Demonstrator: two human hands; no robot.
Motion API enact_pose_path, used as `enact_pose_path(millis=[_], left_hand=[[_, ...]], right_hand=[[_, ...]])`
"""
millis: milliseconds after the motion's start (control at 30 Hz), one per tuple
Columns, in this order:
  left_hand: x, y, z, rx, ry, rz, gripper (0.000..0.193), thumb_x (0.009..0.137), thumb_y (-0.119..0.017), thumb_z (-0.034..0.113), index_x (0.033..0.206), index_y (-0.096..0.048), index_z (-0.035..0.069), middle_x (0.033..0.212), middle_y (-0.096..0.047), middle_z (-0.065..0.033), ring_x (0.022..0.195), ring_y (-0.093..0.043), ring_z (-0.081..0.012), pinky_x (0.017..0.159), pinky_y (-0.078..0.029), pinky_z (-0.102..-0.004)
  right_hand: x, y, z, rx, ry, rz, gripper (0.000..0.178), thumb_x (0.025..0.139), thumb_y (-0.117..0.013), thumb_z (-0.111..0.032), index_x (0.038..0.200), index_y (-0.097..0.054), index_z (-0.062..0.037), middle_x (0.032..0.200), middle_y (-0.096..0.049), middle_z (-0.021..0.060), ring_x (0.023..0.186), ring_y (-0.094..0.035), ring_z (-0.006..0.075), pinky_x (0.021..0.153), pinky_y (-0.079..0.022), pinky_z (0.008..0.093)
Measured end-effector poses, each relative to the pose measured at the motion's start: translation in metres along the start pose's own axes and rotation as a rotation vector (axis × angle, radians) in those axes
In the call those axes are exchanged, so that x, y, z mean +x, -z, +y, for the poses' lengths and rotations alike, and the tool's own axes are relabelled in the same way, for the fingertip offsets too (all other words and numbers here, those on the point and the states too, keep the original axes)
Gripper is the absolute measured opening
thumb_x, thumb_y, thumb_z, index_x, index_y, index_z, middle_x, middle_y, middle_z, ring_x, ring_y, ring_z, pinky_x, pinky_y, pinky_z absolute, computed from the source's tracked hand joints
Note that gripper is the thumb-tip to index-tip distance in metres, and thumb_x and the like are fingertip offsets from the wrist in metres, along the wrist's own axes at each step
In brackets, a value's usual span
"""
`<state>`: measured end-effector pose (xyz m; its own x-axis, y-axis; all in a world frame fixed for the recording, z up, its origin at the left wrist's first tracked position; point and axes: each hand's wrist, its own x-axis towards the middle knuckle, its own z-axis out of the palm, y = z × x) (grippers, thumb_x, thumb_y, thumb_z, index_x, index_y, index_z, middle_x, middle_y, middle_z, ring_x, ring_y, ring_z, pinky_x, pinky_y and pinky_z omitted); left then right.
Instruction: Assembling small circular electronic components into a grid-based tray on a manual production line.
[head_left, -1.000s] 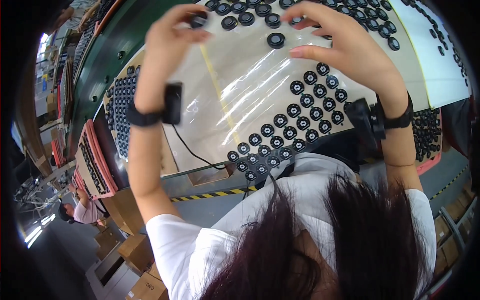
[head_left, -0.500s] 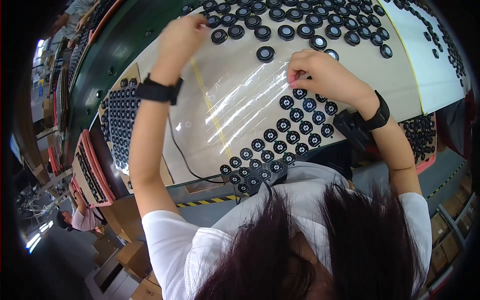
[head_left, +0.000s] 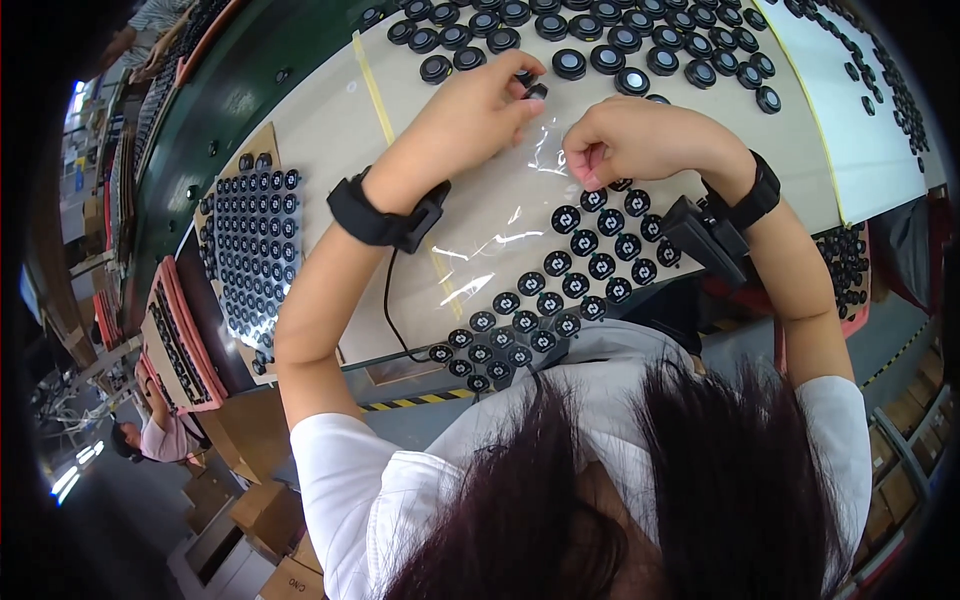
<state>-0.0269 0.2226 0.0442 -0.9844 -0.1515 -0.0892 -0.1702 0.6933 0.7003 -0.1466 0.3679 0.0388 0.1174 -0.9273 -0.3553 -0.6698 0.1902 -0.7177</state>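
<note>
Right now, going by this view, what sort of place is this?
Probably a factory assembly area: many round black parts spread across a beige-topped worktable, brown cardboard boxes and black-and-yellow striped floor tape.

Just below the fingers point(head_left: 588, 180) of the right hand point(head_left: 645, 135) and on toward the person, the black discs point(head_left: 575, 285) bear a small white emblem with dark strokes, a sign rather than clear lettering. Well to the left of the left hand's point(head_left: 475, 108) fingers, a block of discs point(head_left: 265, 225) shows pale marks too small to read. Far below and left of both hands' fingers, short dark capitals stand on a cardboard box point(head_left: 296, 580), and nearer, yellow-and-black warning stripes mark a tape point(head_left: 415, 401).
</note>
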Motion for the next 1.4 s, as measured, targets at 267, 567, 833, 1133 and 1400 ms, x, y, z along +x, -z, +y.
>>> enact_pose_path(millis=[267, 567, 833, 1133, 1400], left_hand=[[-0.037, 0.024, 0.025, -0.722, 0.083, -0.036, 0.035, 0.079, -0.053, -0.001, 0.113, -0.043, 0.001, 0.103, -0.054, -0.0127, 0.087, -0.060, -0.0202, 0.071, -0.049, -0.0237], [-0.067, 0.028, 0.054, -0.720, -0.022, 0.197, 0.041, 0.070, -0.060, -0.010, 0.107, -0.045, -0.005, 0.096, -0.057, -0.0135, 0.084, -0.060, -0.0172, 0.074, -0.050, -0.0227], [-0.078, 0.032, 0.079, -0.634, -0.143, 0.294, 0.038, 0.068, -0.056, -0.017, 0.104, -0.045, -0.012, 0.093, -0.057, -0.0190, 0.081, -0.061, -0.0237, 0.073, -0.053, -0.0294], [-0.081, 0.031, 0.086, -0.542, -0.140, 0.352, 0.037, 0.067, -0.057, -0.017, 0.103, -0.049, -0.013, 0.095, -0.057, -0.0187, 0.082, -0.061, -0.0218, 0.072, -0.053, -0.0277], [-0.084, 0.034, 0.089, -0.615, -0.069, 0.360, 0.036, 0.066, -0.056, -0.018, 0.101, -0.050, -0.014, 0.095, -0.058, -0.0192, 0.081, -0.061, -0.0213, 0.070, -0.053, -0.0279]], right_hand=[[-0.003, -0.001, 0.000, 0.124, 0.075, -0.089, 0.009, 0.070, -0.060, -0.006, 0.073, -0.054, 0.0003, 0.075, -0.059, 0.0070, 0.072, -0.057, 0.0145, 0.068, -0.044, 0.0259], [-0.029, 0.014, -0.028, 0.590, 0.355, 0.454, 0.017, 0.073, -0.063, -0.013, 0.085, -0.054, -0.0041, 0.105, -0.055, 0.0110, 0.094, -0.053, 0.0174, 0.082, -0.041, 0.0262], [-0.033, 0.026, -0.088, 0.988, 0.531, 0.329, 0.010, 0.076, -0.061, -0.004, 0.075, -0.054, 0.0021, 0.098, -0.057, 0.0167, 0.086, -0.056, 0.0153, 0.078, -0.044, 0.0246], [-0.005, 0.015, -0.062, 0.725, 1.123, 0.371, 0.011, 0.076, -0.062, -0.004, 0.072, -0.053, 0.0018, 0.093, -0.058, 0.0166, 0.081, -0.057, 0.0142, 0.073, -0.045, 0.0220], [-0.031, 0.014, -0.095, 1.070, 0.207, 0.384, 0.014, 0.076, -0.062, -0.006, 0.069, -0.052, 0.0001, 0.075, -0.059, 0.0062, 0.067, -0.053, 0.0067, 0.060, -0.041, 0.0179]])
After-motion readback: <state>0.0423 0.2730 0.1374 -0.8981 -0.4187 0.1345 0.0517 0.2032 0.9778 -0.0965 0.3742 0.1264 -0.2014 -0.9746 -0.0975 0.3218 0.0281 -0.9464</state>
